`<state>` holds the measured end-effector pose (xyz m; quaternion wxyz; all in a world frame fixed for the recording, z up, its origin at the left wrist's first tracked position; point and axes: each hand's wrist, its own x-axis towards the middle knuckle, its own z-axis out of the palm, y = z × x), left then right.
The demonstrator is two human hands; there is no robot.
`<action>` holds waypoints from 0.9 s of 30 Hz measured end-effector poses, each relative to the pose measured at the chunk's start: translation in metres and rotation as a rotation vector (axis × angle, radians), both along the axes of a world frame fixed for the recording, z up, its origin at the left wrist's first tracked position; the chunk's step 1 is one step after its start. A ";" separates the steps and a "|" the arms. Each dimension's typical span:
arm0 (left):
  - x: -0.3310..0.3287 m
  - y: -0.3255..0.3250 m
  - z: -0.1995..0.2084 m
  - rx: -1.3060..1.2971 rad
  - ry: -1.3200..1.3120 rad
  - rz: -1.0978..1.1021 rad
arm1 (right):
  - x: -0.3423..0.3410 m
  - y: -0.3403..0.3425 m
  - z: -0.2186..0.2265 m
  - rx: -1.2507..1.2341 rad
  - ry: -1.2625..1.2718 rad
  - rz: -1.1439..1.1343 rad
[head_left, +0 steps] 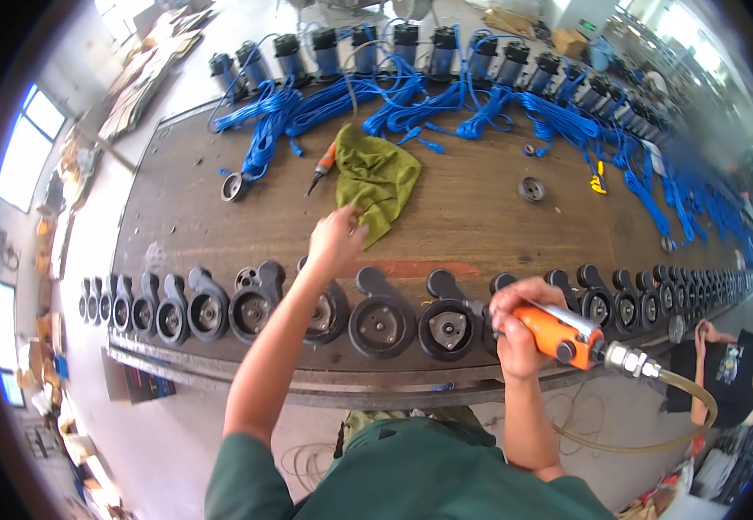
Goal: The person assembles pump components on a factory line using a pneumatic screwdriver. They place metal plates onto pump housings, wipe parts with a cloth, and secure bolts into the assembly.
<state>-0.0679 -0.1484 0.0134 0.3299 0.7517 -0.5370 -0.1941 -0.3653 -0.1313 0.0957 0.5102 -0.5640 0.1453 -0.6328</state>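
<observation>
My right hand (519, 334) is wrapped round an orange air-powered driver (560, 336) with a metal hose coupling. The tool points left, over the row of black round pump housings (447, 329) along the table's near edge; its tip is hidden by my fingers. Stretched forward over the table, my left hand (339, 236) has its fingers bent together at the near edge of a crumpled olive-green cloth (376, 178). Anything between those fingertips is too small to make out. Beside the cloth's left side lies a second orange driver (322, 166) with a dark tip.
Upright pumps (324, 52) with coiled blue cables (307, 108) line the table's far side. Loose round parts (531, 189) and a yellow-tied bundle (599, 178) rest on the wooden tabletop (454, 221). An air hose (645, 449) loops at right, near another person (732, 373).
</observation>
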 end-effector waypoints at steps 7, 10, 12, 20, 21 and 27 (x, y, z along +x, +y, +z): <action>0.019 -0.136 -0.173 0.479 -0.668 -0.187 | -0.092 0.052 -0.023 0.226 0.067 -0.349; 0.028 -0.129 -0.168 0.390 -0.658 -0.259 | -0.117 0.057 -0.025 0.321 -0.044 -0.452; 0.007 -0.130 -0.132 0.360 -0.645 -0.218 | -0.129 0.055 -0.022 0.398 -0.114 -0.471; 0.004 -0.116 -0.114 0.187 -0.340 0.140 | -0.131 0.036 -0.019 0.524 -0.258 -0.253; 0.013 -0.110 -0.112 0.188 -0.303 0.215 | -0.128 0.036 -0.016 0.537 -0.266 -0.217; 0.007 -0.076 -0.104 0.196 -0.364 0.178 | -0.122 0.039 -0.016 0.558 -0.306 -0.120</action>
